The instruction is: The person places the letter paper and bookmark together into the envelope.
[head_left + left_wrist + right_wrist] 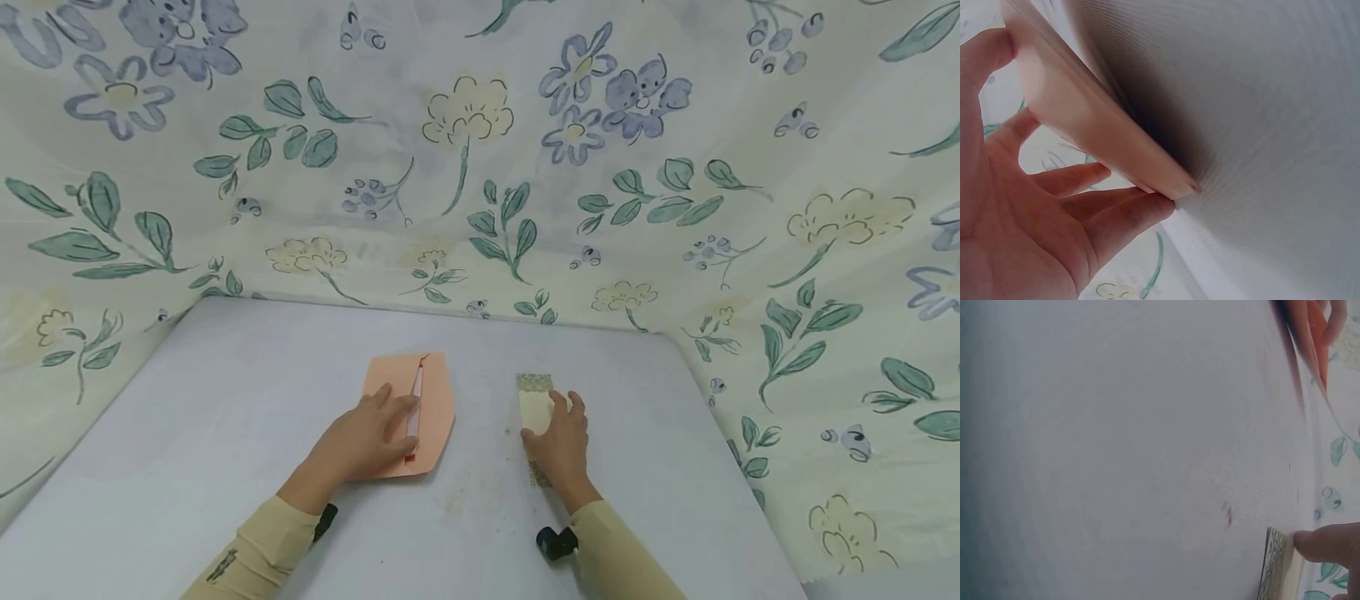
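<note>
With the left hand (pixel 367 437), fingers spread, we touch the peach folder (pixel 440 417) on the table (pixel 225 400); with the right hand (pixel 562 446), we grip the cream card (pixel 532 410) edgewise. We judge this as positioning; moving either calls for light pressure.
</note>
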The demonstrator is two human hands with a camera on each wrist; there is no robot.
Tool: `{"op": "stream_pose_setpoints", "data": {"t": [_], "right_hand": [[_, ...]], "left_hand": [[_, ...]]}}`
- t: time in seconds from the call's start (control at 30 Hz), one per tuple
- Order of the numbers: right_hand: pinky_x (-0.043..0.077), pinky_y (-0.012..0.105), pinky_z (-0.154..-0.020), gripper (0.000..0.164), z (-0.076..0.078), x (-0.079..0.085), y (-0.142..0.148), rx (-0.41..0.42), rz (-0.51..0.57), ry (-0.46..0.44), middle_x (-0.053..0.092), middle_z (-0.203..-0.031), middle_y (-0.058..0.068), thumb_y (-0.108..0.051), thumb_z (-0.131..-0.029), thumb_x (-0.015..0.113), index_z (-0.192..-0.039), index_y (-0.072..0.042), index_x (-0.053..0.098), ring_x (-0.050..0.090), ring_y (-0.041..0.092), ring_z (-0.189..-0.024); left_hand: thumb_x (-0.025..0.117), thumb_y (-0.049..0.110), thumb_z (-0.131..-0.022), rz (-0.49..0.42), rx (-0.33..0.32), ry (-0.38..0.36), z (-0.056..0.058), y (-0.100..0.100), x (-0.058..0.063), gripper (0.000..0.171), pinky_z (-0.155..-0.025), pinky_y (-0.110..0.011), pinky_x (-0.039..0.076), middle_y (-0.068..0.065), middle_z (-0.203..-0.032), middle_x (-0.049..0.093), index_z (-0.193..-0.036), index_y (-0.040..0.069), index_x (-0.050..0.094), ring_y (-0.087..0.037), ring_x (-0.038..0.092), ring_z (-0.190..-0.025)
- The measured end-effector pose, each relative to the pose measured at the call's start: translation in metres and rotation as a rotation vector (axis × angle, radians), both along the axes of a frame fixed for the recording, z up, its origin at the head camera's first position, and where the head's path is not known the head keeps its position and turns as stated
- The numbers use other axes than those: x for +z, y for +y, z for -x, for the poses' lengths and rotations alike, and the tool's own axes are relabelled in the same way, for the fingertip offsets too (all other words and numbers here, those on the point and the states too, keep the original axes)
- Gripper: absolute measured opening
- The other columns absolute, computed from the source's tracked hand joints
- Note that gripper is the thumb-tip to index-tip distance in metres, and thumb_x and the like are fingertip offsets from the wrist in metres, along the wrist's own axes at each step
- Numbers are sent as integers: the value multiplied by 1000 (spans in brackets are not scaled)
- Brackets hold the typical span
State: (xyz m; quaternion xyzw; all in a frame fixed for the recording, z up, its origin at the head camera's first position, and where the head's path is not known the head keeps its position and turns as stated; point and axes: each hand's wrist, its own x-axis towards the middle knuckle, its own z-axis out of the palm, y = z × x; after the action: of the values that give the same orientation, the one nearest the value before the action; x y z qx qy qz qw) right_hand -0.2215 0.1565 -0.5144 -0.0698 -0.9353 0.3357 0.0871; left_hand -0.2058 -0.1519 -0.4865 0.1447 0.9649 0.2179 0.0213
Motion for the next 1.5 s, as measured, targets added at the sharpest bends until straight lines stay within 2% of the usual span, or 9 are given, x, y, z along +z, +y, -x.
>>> {"op": "stream_pose_setpoints", "data": {"t": [0.43, 0.67, 1.03, 1.27, 1.5], "right_hand": [[38, 62, -106, 78, 2, 1, 2, 11, 35, -8, 31, -155, 27, -15, -79, 87, -146, -3, 49, 38, 47, -136], [39, 61, -106, 82, 4, 3, 4, 21, 41, -49, 32, -154, 29, -17, -80, 87, -149, -6, 44, 36, 48, -137], [46, 57, -96, 89, 16, 12, 12, 58, -4, -147, 50, -135, 33, -17, -78, 87, -152, -2, 41, 46, 46, -121], [48, 55, -95, 87, 20, 15, 16, 64, 5, -221, 49, -131, 33, -18, -80, 87, -152, -2, 41, 46, 43, -119], [48, 55, -97, 84, 17, 14, 21, 94, -1, -232, 48, -132, 31, -23, -83, 85, -153, -7, 42, 49, 39, -116]], "left_hand": [[70, 42, -92, -3, 5, -12, -1, 1, 1, 64, -102, -69, 40, -33, -155, 36, -148, 16, 53, -63, 38, -134], [70, 42, -92, 0, 3, -9, 0, 0, 0, 64, -102, -69, 40, -33, -155, 36, -148, 16, 53, -62, 38, -135], [70, 43, -92, 0, -1, -12, -1, 0, 0, 65, -102, -69, 40, -33, -155, 36, -149, 16, 52, -62, 38, -135], [70, 42, -92, 6, 2, -20, 0, 1, 1, 65, -103, -68, 40, -32, -156, 35, -149, 16, 52, -61, 38, -136], [70, 42, -92, 25, 12, -32, 0, 2, 1, 65, -103, -68, 40, -32, -156, 35, -149, 16, 52, -61, 38, -136]]}}
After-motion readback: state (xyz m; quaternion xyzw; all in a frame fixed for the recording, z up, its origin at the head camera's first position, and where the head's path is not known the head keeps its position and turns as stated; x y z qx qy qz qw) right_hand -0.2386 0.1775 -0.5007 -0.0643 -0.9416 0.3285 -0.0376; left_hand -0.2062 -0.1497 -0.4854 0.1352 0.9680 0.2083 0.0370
